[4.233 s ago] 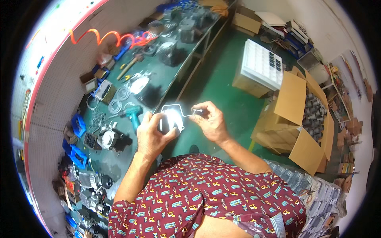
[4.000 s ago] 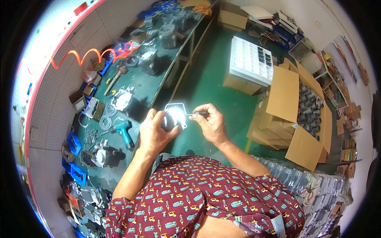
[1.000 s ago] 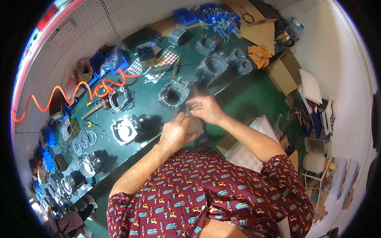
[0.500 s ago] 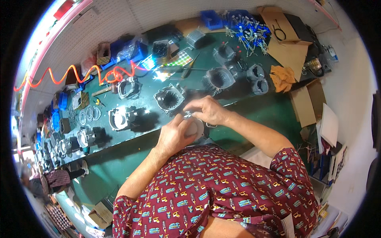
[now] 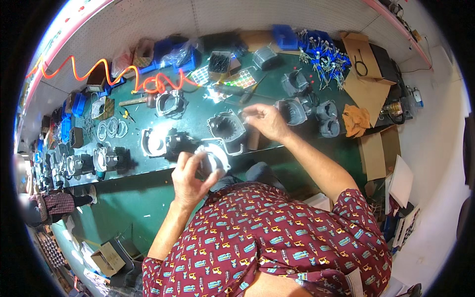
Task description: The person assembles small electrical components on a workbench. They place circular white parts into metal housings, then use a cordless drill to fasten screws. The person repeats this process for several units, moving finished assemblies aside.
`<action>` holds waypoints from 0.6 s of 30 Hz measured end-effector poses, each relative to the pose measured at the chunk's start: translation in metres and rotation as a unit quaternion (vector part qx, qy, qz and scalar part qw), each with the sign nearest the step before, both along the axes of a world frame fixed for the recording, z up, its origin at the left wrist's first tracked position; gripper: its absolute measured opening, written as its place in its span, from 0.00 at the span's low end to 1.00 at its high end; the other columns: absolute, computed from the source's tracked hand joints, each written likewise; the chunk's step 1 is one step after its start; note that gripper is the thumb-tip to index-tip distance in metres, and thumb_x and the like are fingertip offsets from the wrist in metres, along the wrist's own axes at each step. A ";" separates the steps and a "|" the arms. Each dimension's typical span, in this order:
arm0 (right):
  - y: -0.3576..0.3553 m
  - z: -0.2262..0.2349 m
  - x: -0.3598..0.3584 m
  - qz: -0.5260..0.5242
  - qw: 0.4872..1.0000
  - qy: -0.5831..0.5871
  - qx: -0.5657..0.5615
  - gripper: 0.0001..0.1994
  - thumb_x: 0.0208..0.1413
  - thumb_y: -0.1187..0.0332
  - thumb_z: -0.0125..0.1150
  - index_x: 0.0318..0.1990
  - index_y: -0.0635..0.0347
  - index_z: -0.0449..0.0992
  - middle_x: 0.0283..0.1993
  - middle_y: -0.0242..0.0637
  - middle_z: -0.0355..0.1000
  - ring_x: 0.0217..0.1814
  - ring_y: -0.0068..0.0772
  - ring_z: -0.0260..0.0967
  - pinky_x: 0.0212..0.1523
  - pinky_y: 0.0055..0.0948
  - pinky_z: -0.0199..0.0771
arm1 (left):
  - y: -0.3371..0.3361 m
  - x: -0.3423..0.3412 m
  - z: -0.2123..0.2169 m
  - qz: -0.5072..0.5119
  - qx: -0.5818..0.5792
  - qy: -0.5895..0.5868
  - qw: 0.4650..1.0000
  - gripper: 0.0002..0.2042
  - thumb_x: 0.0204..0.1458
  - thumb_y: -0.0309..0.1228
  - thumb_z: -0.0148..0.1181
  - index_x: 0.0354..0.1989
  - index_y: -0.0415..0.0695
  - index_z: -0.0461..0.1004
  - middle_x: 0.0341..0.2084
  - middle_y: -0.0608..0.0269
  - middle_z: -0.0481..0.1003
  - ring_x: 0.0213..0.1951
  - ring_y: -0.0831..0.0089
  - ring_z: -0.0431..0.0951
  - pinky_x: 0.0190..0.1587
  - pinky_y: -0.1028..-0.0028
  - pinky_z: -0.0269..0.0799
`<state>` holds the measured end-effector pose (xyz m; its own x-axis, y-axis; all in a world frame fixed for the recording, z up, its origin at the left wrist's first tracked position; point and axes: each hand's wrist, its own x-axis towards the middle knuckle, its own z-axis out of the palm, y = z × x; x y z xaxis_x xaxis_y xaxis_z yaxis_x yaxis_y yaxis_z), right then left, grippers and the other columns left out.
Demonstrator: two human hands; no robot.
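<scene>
My left hand [image 5: 189,182] grips a round, pale grey metal cover [image 5: 216,159] by its rim, in front of the bench edge. The cover's broad pale face shows, and a wire handle lies beside it. Above the bench, my right hand [image 5: 267,122] has its fingers bent together. Whether anything small sits between its fingertips cannot be made out. Just left of that hand stands an open grey finned metal housing [image 5: 226,126]. A second open housing [image 5: 291,112] is to its right. Beyond the right fingertips lies a dark-handled screwdriver [image 5: 231,90].
More metal housings [image 5: 110,157] line the bench's left. An orange coiled hose [image 5: 161,83] hangs across the back left, above a hammer [image 5: 134,101]. Blue-ended wires [image 5: 324,59], flat cardboard [image 5: 363,91] and an orange cloth [image 5: 356,120] lie at right. Another person [image 5: 58,204] is far left.
My hands have come apart. The left has moved left and down with the cover, while the right has moved up and right, away from it. The view has shifted slightly.
</scene>
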<state>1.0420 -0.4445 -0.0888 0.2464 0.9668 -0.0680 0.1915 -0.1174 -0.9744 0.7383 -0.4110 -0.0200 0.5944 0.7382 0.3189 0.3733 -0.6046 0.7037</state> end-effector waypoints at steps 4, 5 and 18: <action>0.031 -0.013 0.010 0.016 1.000 0.008 0.008 0.13 0.59 0.73 0.63 0.49 0.71 0.79 0.45 0.41 0.81 0.46 0.27 0.79 0.50 0.28 0.79 | 0.011 0.004 -0.008 0.088 0.016 -0.019 0.996 0.26 0.39 0.30 0.78 0.50 0.42 0.78 0.34 0.58 0.72 0.32 0.66 0.78 0.34 0.68 0.77; 0.041 -0.010 0.013 0.022 0.999 0.023 -0.002 0.14 0.58 0.72 0.64 0.49 0.71 0.80 0.43 0.40 0.81 0.44 0.26 0.78 0.49 0.27 0.78 | 0.015 0.008 -0.014 0.100 0.025 -0.025 0.994 0.27 0.39 0.30 0.78 0.51 0.43 0.78 0.35 0.57 0.72 0.33 0.65 0.78 0.34 0.68 0.77; 0.143 -0.021 0.054 0.232 0.973 -0.017 0.006 0.15 0.55 0.69 0.66 0.48 0.68 0.81 0.43 0.44 0.82 0.45 0.31 0.79 0.50 0.30 0.78 | 0.012 0.098 -0.051 0.200 -0.025 0.092 0.975 0.27 0.39 0.28 0.77 0.51 0.44 0.76 0.37 0.56 0.73 0.35 0.61 0.80 0.35 0.65 0.79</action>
